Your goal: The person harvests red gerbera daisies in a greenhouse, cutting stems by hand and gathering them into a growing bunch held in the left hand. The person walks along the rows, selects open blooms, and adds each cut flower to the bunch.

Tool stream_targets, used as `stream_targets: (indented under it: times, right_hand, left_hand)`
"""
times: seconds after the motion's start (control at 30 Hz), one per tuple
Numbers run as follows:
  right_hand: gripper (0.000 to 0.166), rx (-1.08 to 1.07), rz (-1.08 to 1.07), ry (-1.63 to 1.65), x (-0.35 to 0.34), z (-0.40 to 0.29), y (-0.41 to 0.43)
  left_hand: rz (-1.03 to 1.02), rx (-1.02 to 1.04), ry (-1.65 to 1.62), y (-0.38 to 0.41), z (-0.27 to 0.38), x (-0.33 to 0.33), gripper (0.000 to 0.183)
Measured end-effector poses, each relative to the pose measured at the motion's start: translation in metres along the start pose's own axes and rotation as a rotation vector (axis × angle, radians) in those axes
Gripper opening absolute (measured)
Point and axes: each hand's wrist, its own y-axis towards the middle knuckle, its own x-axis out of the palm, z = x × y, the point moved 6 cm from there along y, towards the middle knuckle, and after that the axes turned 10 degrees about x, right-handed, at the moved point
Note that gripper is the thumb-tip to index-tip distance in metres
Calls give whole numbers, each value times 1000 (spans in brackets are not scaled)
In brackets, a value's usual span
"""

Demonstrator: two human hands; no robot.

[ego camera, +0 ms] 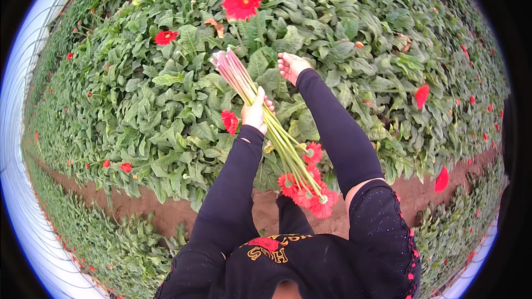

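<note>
My left hand (254,112) grips a bunch of cut gerbera stems (272,122) at about the middle. Their pinkish cut ends (226,60) point away from me, and their red flower heads (309,191) hang down towards my body. My right hand (291,67) is held over the leaves, right of the cut ends. Its fingers are loosely curled, with nothing visible in them. Ahead of both hands stands a large red gerbera (242,2) on an upright stem. Close beside my left wrist is another red gerbera (230,122).
A dense bed of gerbera leaves (166,103) spreads before me. More red blooms stand at the left (166,37) and right (422,96). A bare soil path (166,211) runs at my feet, with another planted row (129,245) behind it. Pale sheeting (25,91) curves along the left.
</note>
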Motion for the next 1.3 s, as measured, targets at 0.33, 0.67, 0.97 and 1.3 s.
stream_targets:
  times: [0.33,0.67,0.97,1.3]
  right_hand:
    - [17,373,-34,577,55,7,144]
    - [18,650,135,176,-45,79,90]
    - [12,523,4,404,0,132,119]
    - [27,489,-125,-221,-79,136,64]
  left_hand:
    - [30,-36,-6,30,17,-19,25]
    - [12,-96,82,41,-34,1,23]
    - [87,-60,167,47,-54,-40,13]
    - [63,-70,291,-20,-142,2,15]
